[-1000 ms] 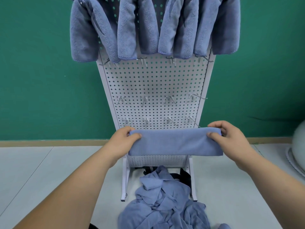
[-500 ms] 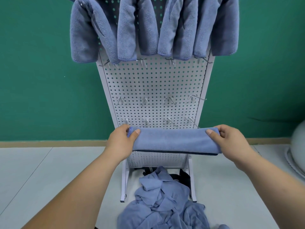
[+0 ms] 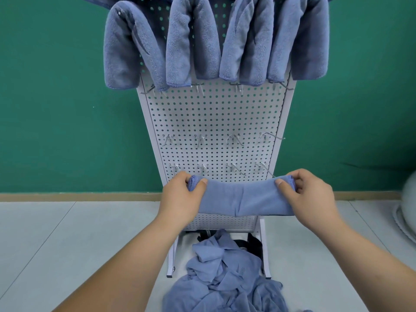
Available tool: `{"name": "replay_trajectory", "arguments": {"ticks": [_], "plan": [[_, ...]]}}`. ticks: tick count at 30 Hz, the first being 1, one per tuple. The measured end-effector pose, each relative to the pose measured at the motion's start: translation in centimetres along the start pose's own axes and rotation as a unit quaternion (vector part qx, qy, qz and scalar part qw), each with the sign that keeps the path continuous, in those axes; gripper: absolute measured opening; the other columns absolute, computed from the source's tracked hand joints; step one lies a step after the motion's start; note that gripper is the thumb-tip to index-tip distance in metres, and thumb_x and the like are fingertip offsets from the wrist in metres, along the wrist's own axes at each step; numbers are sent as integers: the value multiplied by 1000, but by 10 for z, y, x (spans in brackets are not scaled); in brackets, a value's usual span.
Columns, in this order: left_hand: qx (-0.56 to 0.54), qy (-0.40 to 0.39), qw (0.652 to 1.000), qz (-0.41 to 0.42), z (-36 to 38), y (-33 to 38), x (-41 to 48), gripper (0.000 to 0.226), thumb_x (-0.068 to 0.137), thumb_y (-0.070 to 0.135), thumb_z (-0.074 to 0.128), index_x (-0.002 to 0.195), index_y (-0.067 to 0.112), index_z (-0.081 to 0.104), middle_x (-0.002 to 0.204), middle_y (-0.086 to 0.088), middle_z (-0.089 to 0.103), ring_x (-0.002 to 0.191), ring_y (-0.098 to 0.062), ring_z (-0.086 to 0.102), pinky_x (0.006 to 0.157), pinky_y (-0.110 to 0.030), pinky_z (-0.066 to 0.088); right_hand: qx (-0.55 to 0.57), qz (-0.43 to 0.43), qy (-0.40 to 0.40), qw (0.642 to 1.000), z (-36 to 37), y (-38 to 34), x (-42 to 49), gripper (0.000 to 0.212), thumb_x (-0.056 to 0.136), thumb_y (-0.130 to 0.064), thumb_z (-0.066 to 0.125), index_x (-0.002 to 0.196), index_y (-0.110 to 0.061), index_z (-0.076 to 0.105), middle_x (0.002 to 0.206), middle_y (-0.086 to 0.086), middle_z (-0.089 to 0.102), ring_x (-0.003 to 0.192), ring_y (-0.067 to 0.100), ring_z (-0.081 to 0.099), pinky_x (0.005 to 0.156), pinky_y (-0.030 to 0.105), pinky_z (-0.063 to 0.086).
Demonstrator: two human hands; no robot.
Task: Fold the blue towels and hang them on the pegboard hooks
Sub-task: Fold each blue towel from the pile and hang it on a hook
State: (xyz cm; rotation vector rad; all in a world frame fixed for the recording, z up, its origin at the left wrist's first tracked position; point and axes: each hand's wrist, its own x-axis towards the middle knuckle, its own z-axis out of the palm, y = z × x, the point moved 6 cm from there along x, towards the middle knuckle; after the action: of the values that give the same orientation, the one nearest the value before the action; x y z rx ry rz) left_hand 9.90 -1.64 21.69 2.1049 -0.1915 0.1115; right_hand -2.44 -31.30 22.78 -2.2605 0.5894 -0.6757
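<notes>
Green wall (image 3: 56,109) fills the background, and a white perforated pegboard (image 3: 213,118) stands against it on a pale floor (image 3: 67,233). Across the top of the board a row of hung towels (image 3: 191,41), blue and folded, drapes side by side. At the foot of the board, in front of its legs, lies a heap of loose towels (image 3: 225,278) in the same blue. Two bare forearms reach forward from the bottom edge. The hands are well apart and level with each other in front of the lower part of the board. The left hand (image 3: 180,199) and the right hand (image 3: 313,197) each pinch one end of a folded towel (image 3: 243,197). Each thumb lies on the near face and the fingers curl round behind the end. The towel runs as a long horizontal band between the hands, dipping slightly in the middle, with a vertical crease near its centre. Its ends are bunched, and their layers show at the fingers. Bare metal hooks (image 3: 200,139) sit in two rows above the hands, the lower row just above the towel's top edge.
</notes>
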Motion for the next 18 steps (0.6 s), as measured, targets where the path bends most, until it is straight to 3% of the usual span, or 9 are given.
{"name": "replay_trajectory", "arguments": {"ticks": [5, 8, 10, 14, 18], "plan": [[-95, -86, 992, -15, 27, 8, -23, 30, 92, 43, 75, 86, 20, 57, 78, 5, 61, 66, -12, 52, 63, -30, 43, 97, 9, -85, 992, 28, -22, -26, 14, 93, -37, 76, 96, -30, 64, 80, -6, 75, 79, 21, 71, 73, 39, 58], [-168, -146, 974, -41, 43, 12, -36, 33, 84, 51, 79, 96, 25, 63, 98, 5, 71, 84, -12, 67, 81, -40, 58, 198, 35, -133, 971, 44, -36, -43, 14, 94, -33, 77, 102, -27, 66, 90, -5, 76, 85, 18, 73, 77, 34, 58], [-191, -156, 967, -65, 44, 14, -42, 42, 81, 63, 76, 98, 26, 64, 103, 7, 72, 100, -14, 70, 93, -49, 60, 237, 50, -135, 961, 49, -43, -51, 15, 98, -37, 72, 106, -26, 68, 92, -6, 76, 86, 11, 72, 79, 29, 55], [-253, -156, 944, -141, 38, 10, -47, 40, 97, 54, 67, 103, 16, 57, 107, -6, 71, 94, -23, 73, 89, -54, 63, 299, 130, -126, 937, 58, -40, -58, 17, 106, -35, 59, 111, -23, 69, 100, -5, 79, 96, 13, 74, 92, 37, 58], [-250, -136, 947, -148, 30, 2, -47, 26, 99, 47, 66, 110, 25, 61, 113, -2, 73, 104, -21, 72, 97, -49, 59, 341, 159, -178, 909, 64, -50, -66, 21, 110, -19, 49, 116, -20, 69, 100, 13, 78, 93, 20, 76, 83, 33, 60]]}}
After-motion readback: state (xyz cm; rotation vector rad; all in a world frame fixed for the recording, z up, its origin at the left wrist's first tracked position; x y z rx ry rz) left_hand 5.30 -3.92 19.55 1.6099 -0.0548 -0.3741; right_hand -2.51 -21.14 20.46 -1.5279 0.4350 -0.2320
